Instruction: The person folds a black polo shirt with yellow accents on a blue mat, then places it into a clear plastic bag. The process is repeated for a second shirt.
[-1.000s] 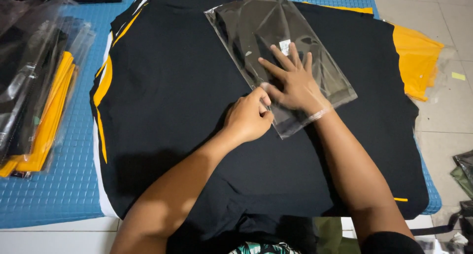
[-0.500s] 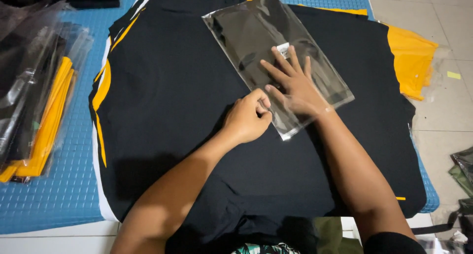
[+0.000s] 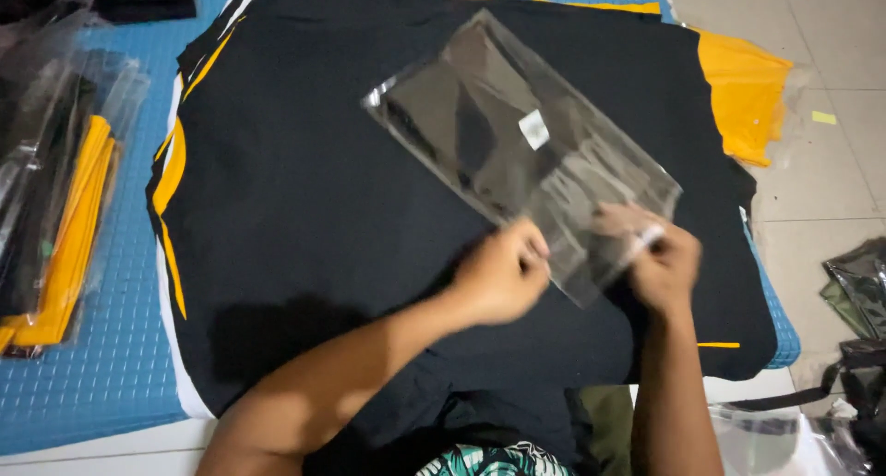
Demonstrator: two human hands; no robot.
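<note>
My left hand (image 3: 503, 275) and right hand (image 3: 660, 264) each pinch the near edge of the clear plastic bag (image 3: 521, 153), which holds a folded dark garment with a small white tag and sits tilted across the stack of black and yellow shirts (image 3: 314, 199) on the blue mat (image 3: 101, 365). The film looks slick and thin, so I judge it could slip out of either pinch, or crease and tear near the opening if my hands pull apart unevenly. The garment inside might slide toward the far end and bunch. Both hands are motion-blurred, so I cannot tell exactly which fingers close on the flap, or whether there is an adhesive strip. More bagged shirts (image 3: 55, 199) at the left are cut off by the frame, as is the dark bag (image 3: 858, 291) on the floor at the right.
</note>
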